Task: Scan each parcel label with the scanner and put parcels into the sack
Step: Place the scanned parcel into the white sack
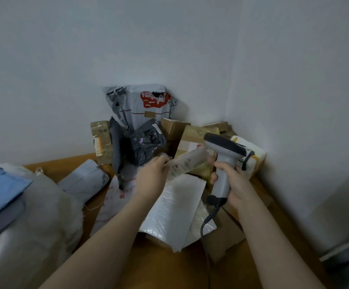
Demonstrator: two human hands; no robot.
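In the head view, your left hand (151, 177) pinches one end of a pale, blurred parcel (188, 161), fingertips pressed together, holding it above the heap (146, 140). Your right hand (233, 181) is curled round the scanner (225, 146), whose head is just beside that parcel. The sack (40, 215) sits well apart on your left. Many parcels lie unsacked, so most of the work seems left to do.

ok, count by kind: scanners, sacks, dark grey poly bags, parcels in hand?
Scanner, in the right hand: 1
Sack: 1
Dark grey poly bags: 2
Parcel, pinched by the left hand: 1
Total: 5
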